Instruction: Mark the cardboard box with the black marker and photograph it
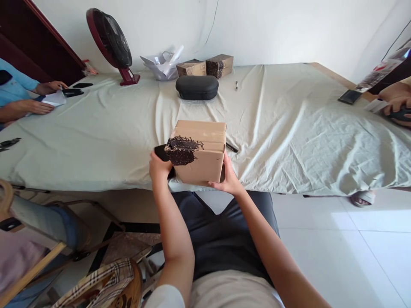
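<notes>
A brown cardboard box (202, 154) with a black scribbled patch on its left corner stands at the near edge of the cloth-covered table (289, 128). My left hand (159, 166) grips the box's left side, fingers wrapped round it. My right hand (228, 177) holds the box's lower right side from beneath. A dark flat object (160, 150) shows just behind my left hand, and a black pen (231, 148) lies on the cloth by the box's right side.
A black oval case (197, 87), two small brown boxes (205, 66), crumpled white paper (162, 64) and a red fan (112, 40) stand at the table's far side. Other people's hands rest at the left (41, 96) and right (396, 107) ends. A phone (349, 96) lies far right.
</notes>
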{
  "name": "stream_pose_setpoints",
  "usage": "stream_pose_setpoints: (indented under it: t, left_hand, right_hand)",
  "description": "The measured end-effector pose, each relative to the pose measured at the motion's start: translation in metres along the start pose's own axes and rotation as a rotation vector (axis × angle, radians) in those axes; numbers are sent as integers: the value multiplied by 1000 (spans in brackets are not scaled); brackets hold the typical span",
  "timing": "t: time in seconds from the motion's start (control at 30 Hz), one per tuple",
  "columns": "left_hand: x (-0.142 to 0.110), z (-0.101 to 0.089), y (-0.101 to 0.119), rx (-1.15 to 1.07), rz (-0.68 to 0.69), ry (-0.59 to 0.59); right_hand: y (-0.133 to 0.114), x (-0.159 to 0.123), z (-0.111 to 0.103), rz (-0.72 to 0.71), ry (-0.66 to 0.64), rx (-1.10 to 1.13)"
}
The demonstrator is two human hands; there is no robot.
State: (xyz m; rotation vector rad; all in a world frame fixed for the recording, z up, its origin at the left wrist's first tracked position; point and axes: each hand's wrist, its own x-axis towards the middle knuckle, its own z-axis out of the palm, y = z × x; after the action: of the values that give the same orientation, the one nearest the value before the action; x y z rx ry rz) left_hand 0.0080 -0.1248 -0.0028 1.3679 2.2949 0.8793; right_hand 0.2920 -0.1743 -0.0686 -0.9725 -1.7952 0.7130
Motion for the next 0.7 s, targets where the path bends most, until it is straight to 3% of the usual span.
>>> stream_pose_setpoints:
  t: [0.07,0.13,0.23,0.33,0.47,0.53,0.7]
  left_hand:
    - [-18,-16,-4,-104,-125,77]
    - [-42,-35,-2,-209,-125,207]
    - [-81,-63,15,-249,42,388]
    - [-114,-79,43,-323,181,402]
    - [-140,-75,69,-433,334,198]
    - [-144,-68,73,-461,338,140]
    - [-137,-56,69,-557,293,285]
  right_hand:
    - [0,1,0,5,9,11]
    - [2,1,0,-6,12,11]
    - [3,1,0,-10,34,-2]
    - [4,2,1,9,46,-10]
    - [2,3,1,17,51,-7]
    - [1,3,1,19,53,-1]
    - [-2,4,-2,51,38,18]
